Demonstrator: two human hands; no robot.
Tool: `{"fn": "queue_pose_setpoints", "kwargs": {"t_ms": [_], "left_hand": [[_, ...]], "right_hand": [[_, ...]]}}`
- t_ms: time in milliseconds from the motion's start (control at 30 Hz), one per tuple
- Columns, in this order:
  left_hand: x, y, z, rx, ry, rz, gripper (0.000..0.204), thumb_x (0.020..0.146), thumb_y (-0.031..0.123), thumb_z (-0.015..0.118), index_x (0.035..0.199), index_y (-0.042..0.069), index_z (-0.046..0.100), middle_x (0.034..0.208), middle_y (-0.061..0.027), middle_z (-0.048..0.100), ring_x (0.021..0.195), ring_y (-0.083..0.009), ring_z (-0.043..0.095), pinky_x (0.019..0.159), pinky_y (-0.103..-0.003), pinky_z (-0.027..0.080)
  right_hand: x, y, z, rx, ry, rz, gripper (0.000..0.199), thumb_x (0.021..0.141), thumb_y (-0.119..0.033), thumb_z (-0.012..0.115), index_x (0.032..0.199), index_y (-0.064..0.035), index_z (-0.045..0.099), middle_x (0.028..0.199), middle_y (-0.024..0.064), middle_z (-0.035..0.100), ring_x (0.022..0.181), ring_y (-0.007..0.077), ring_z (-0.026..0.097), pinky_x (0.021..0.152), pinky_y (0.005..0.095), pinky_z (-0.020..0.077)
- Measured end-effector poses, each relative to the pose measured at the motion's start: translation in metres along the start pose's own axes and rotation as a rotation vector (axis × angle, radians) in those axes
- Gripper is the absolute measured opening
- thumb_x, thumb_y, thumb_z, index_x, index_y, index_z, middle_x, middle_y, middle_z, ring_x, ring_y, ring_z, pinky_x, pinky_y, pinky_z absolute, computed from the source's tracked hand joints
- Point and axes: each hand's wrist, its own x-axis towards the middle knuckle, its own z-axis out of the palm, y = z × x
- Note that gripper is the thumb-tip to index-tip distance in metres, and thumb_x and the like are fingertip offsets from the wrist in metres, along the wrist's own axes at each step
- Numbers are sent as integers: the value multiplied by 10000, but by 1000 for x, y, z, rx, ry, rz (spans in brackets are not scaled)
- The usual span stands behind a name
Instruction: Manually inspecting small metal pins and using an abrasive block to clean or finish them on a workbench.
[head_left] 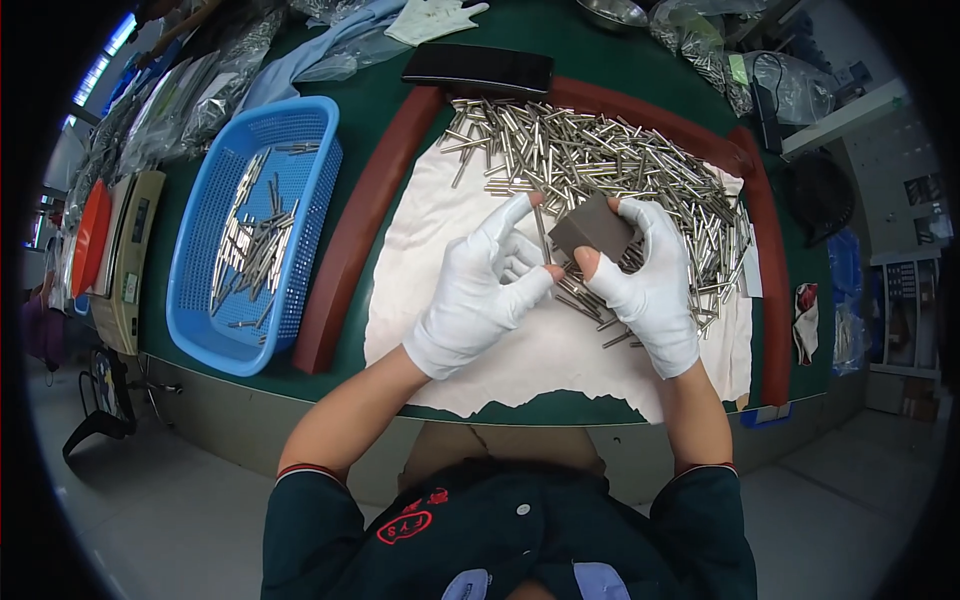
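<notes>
My left hand (pixel 462 305), in a white glove with bare fingertips, pinches a slim metal rod (pixel 543 235) near its two ends between thumb and index finger. Close beside the rod, a dark grey-brown rectangular block (pixel 594 230), like a sanding block, is gripped by my right hand (pixel 655 290), gloved the same way. Whether block and rod touch, I cannot tell. Beyond and to the right of both hands spreads a big heap of shiny metal rods (pixel 610 150) on a white cloth (pixel 410 275). A few stray rods lie under my hands.
Dark red bars (pixel 345 255) frame the cloth on the green table. To the left stands a blue plastic basket (pixel 320 200) with several rods inside, then a scale (pixel 130 260) with an orange-red tray (pixel 90 238). A black phone (pixel 478 68) lies at the back, near a white glove (pixel 430 20).
</notes>
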Motion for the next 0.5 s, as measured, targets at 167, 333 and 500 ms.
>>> {"fn": "queue_pose_setpoints", "kwargs": {"t_ms": [167, 333, 500], "left_hand": [[0, -8, 0, 37, 13, 139, 652, 807, -36, 646, 1396, -34, 365, 782, -37, 621, 632, -41, 529, 574, -196, 447], [1, -5, 0, -72, 26, -4, 661, 808, -41, 652, 1402, -16, 364, 782, -32, 622, 645, -57, 561, 594, -201, 462], [-3, -9, -2, 151, -8, 182, 670, 824, -31, 645, 1419, -9, 338, 798, -45, 613, 687, -78, 602, 592, -207, 465]], "right_hand": [[-4, -12, 2, 108, -91, -57, 647, 621, -396, 796, 1059, 33, 588, 950, 128, 582, 878, 271, 580, 780, 362, 474], [0, 2, 0, -78, 42, -122, 660, 623, -446, 793, 1035, 28, 590, 928, 132, 583, 873, 285, 576, 780, 374, 466], [0, -5, 1, -148, 47, -158, 641, 624, -447, 786, 1013, 24, 594, 923, 137, 596, 850, 297, 585, 767, 383, 473]]}}
